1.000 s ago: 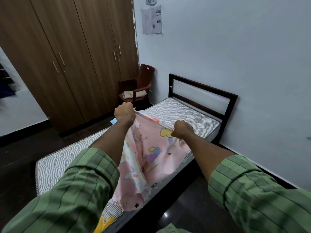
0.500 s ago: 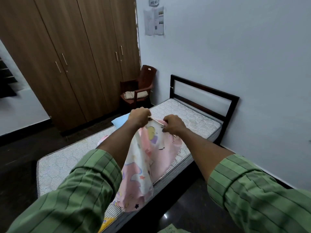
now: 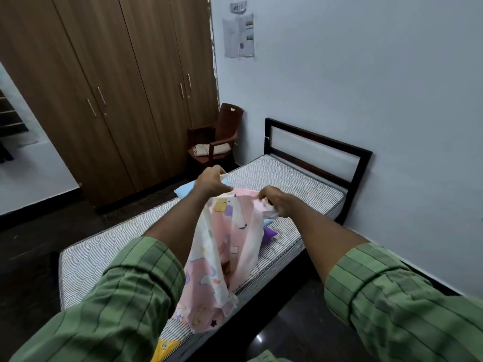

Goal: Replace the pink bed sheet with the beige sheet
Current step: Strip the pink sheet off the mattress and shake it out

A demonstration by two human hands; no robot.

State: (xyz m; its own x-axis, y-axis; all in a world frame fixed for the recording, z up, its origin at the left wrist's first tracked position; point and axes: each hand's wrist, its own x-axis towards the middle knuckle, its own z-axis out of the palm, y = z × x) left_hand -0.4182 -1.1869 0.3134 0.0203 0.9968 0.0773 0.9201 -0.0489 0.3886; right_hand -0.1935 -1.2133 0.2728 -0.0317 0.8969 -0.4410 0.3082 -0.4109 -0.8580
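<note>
Both fists are clamped on the pink sheet (image 3: pixel 222 246), left hand (image 3: pixel 213 182) and right hand (image 3: pixel 277 199) close together above the bare mattress (image 3: pixel 292 184), folding it up, beige sheet (image 3: pixel 210 149) next, on the chair (image 3: pixel 222 131) beyond the left hand.

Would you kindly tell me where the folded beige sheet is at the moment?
In the head view, the beige sheet lies folded on the seat of the brown chair, in the far corner between the wardrobe and the headboard.
</note>
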